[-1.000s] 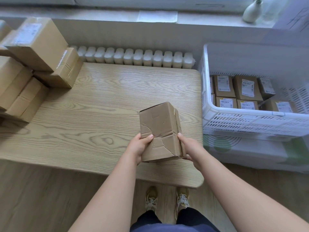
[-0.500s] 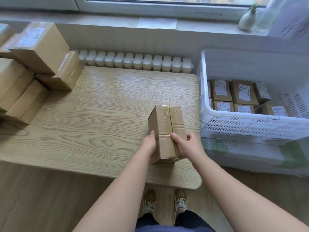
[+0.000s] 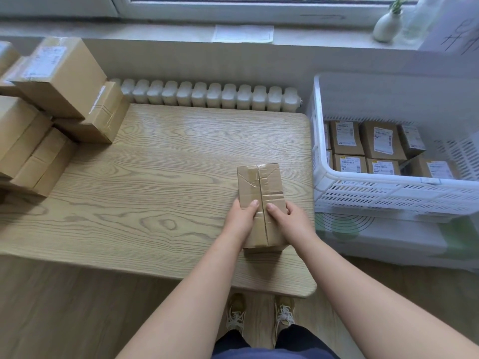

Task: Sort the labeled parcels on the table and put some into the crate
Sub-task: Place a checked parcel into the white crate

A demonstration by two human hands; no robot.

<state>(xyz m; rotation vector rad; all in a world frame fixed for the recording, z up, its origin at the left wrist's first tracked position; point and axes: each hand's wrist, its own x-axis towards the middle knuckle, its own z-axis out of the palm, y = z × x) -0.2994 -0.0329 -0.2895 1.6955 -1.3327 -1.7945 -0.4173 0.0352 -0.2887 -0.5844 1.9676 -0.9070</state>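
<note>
A creased brown cardboard parcel (image 3: 260,187) lies on the wooden table (image 3: 155,182) near its right front corner, taped seam facing up, no label showing. My left hand (image 3: 242,220) grips its near left side, thumb on top. My right hand (image 3: 291,221) grips the near right side the same way. The white plastic crate (image 3: 388,193) stands just right of the table and holds several labeled parcels (image 3: 373,146).
A stack of cardboard boxes (image 3: 49,110) fills the table's far left. A white radiator (image 3: 207,95) runs behind the table under the windowsill. A white vase (image 3: 387,25) stands on the sill. My shoes (image 3: 260,313) show below the table's front edge.
The parcel was turned in my hands from a plain creased face to its taped seam face and lowered flat onto the table. Both thumbs moved onto its top.
</note>
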